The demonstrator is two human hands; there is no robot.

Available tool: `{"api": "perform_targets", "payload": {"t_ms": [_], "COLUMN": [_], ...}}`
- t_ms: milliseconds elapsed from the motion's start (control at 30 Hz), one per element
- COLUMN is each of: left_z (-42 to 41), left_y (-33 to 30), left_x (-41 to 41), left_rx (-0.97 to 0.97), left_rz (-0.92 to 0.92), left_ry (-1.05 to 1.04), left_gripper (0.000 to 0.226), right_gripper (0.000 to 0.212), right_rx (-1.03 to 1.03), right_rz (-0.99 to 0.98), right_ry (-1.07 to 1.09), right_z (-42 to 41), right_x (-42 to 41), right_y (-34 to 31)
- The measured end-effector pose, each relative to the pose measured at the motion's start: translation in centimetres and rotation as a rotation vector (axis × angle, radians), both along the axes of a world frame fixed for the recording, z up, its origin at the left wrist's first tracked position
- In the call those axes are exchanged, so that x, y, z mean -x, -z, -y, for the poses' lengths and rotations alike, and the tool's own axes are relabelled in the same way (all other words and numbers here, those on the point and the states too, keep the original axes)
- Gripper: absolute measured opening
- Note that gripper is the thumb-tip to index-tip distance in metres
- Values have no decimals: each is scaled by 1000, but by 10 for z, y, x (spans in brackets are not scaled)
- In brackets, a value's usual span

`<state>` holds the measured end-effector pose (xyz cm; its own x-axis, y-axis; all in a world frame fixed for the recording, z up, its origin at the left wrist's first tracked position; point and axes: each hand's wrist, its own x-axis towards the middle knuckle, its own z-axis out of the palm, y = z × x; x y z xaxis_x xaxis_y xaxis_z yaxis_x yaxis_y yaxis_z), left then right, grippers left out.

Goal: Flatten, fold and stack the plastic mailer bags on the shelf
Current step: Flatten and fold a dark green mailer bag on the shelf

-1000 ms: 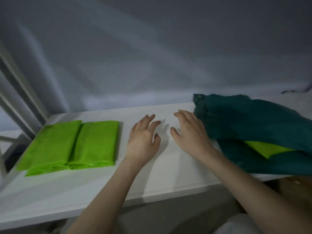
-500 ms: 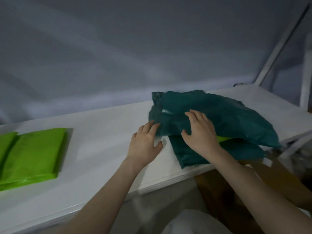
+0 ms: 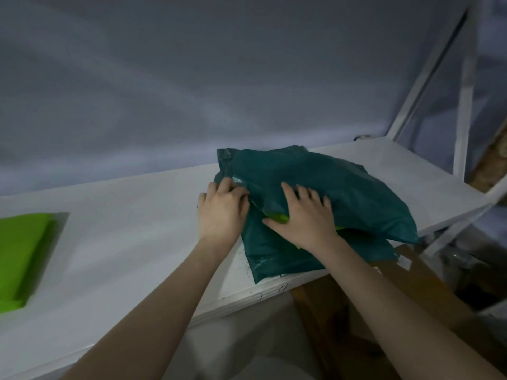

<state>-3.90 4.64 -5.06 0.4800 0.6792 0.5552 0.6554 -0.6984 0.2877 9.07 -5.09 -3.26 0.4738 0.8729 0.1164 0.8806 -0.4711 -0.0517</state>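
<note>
Compared with half a second ago, both hands have moved onto the pile of dark teal plastic mailer bags (image 3: 323, 182) on the white shelf (image 3: 131, 231): the left hand (image 3: 220, 212) now curls its fingers on the left edge of the top bag, and the right hand (image 3: 304, 218) lies spread on that bag with its thumb at a lime green layer (image 3: 277, 217). The pile looks puffy and wrinkled, its lowest bag reaching the shelf's front edge. Far left of the pile lie the folded lime green mailer bags (image 3: 22, 250), flat.
</note>
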Motion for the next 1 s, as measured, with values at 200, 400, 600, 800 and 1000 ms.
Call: {"api": "perform_targets", "payload": {"t_ms": [200, 400, 600, 800, 1000], "left_z": [4, 27, 50, 85, 87], "left_y": [-38, -48, -43, -77, -101], "left_x": [-9, 2, 6, 3, 9], "left_rx": [-100, -56, 673, 1010, 909], "left_rz": [282, 553, 395, 214, 414], "left_ry": [170, 85, 367, 650, 675], "left_gripper": [21, 62, 91, 114, 116], "right_gripper": [27, 21, 12, 18, 18], "right_rx": [-247, -501, -729, -916, -948], "right_rz": [35, 51, -64, -445, -872], "right_ry": [82, 118, 71, 22, -45], "right_z": [-6, 2, 19, 32, 33], "right_x": [-7, -22, -19, 8, 45], "right_y": [-14, -49, -93, -131, -156]}}
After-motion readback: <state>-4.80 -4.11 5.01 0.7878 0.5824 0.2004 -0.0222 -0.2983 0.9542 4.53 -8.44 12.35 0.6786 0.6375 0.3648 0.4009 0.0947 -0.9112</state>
